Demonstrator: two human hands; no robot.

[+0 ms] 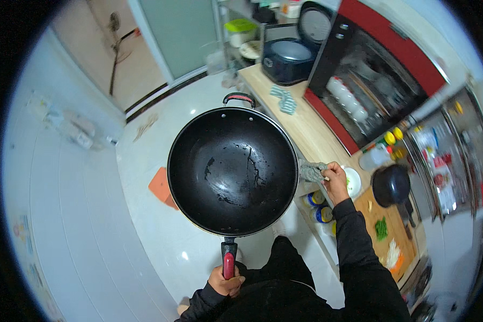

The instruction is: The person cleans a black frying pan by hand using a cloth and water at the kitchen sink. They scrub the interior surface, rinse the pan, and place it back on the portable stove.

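My left hand point(226, 280) grips the black and red handle of a large black wok point(233, 173), held out over the floor. Wet streaks and drops show on the wok's inner surface, and its small loop handle points away from me. My right hand point(335, 181) pinches a grey-green cloth point(312, 170) beside the wok's right rim. Part of the cloth may lie behind the rim; whether it touches the wok I cannot tell. Close to my right hand, a white bowl point(352, 182) with a few green bits stands on the counter.
A cutting board point(405, 257) at the right holds chopped greens point(381, 229) and shredded vegetables. Along the counter point(320, 135) are a striped cloth point(283, 100), an open rice cooker point(287, 56), a red-framed cabinet point(330, 120), bottles and a dark pot point(391, 185). Jars stand below.
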